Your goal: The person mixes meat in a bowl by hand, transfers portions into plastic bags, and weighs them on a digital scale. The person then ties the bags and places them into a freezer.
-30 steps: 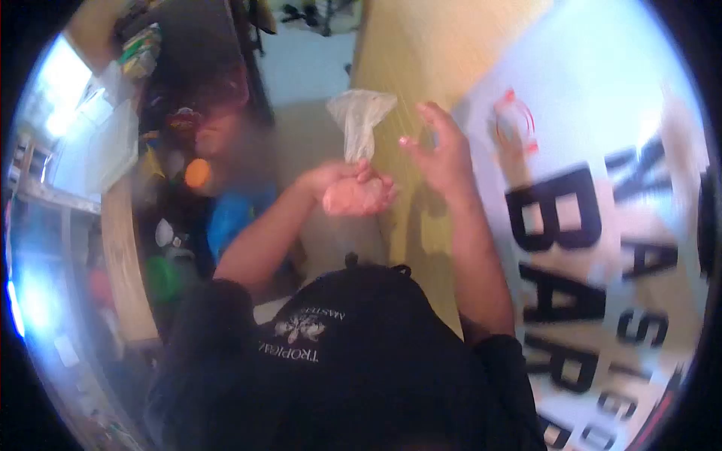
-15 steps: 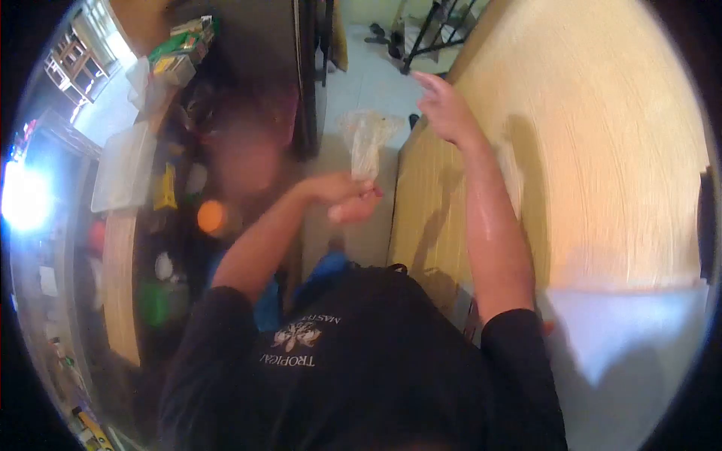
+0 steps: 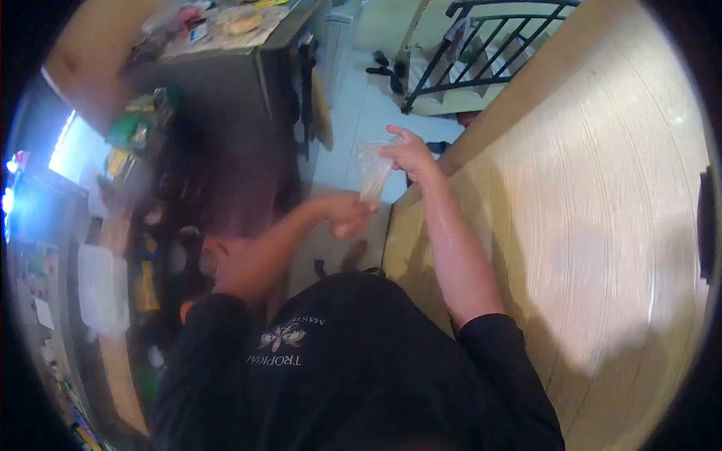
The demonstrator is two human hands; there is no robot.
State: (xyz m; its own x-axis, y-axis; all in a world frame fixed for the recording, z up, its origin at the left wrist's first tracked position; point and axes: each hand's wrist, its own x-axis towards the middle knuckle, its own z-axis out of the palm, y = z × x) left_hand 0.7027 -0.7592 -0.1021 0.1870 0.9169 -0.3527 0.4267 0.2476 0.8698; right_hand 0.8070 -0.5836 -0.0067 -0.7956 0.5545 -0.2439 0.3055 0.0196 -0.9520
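My left hand (image 3: 347, 214) is closed around the narrow lower end of a clear plastic bag (image 3: 373, 173), which rises from the fist and widens toward its top. At the bag's upper edge is my right hand (image 3: 411, 155), its fingers apart and partly stretched out. The thumb side seems to touch the plastic; whether it pinches the film is too small to make out. Both hands are in front of my body, above the floor. Whatever may be inside the bag cannot be made out.
A pale wood-grained panel (image 3: 571, 203) fills the right side. Cluttered shelves (image 3: 116, 316) with a translucent box (image 3: 104, 289) line the left. Ahead stand a dark cabinet (image 3: 218, 98) loaded with items and a black stair railing (image 3: 481, 56). Dark footwear (image 3: 387, 71) lies on the tiled floor (image 3: 346, 143).
My right hand has come down and left to the top of the bag. My left hand still grips the bag. The view has shifted, showing more of the railing and cabinet top.
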